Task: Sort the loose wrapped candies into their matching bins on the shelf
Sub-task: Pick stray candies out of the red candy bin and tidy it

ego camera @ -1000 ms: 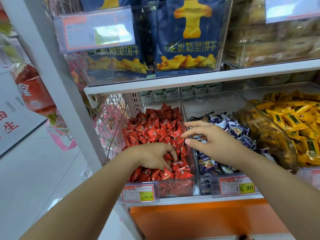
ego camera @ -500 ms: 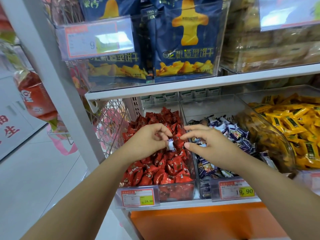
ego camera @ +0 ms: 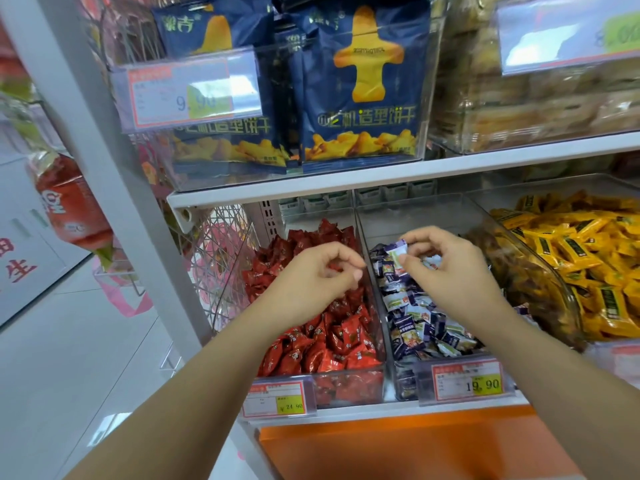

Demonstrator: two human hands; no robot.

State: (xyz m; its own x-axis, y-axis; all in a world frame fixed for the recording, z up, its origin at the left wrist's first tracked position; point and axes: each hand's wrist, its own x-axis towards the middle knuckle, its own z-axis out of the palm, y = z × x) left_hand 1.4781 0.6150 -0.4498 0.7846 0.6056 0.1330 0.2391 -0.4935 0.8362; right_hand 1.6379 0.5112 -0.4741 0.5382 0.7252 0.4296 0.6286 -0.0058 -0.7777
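Observation:
On the lower shelf stand clear bins. The left bin [ego camera: 346, 386] is full of red wrapped candies [ego camera: 332, 341]. The middle bin [ego camera: 403, 382] holds purple-and-white wrapped candies [ego camera: 426, 323]. My left hand [ego camera: 311, 282] hovers over the red candies, its fingers loosely curled and nothing held in them. My right hand [ego camera: 450, 271] is above the back of the middle bin and pinches one purple-and-white candy [ego camera: 396, 250] between thumb and forefinger. A rounded bin of yellow candies [ego camera: 588, 258] is at the right.
The upper shelf [ego camera: 381, 178] hangs low over the bins and carries blue snack bags [ego camera: 360, 98] in clear boxes. A white upright post [ego camera: 104, 168] and a wire rack [ego camera: 221, 258] stand at the left. Price tags [ego camera: 467, 382] front the bins, with an orange panel [ego camera: 398, 448] below.
My left hand rose out of the red candies with a purple-and-white candy and passed it to my right hand, which now holds it over the middle bin.

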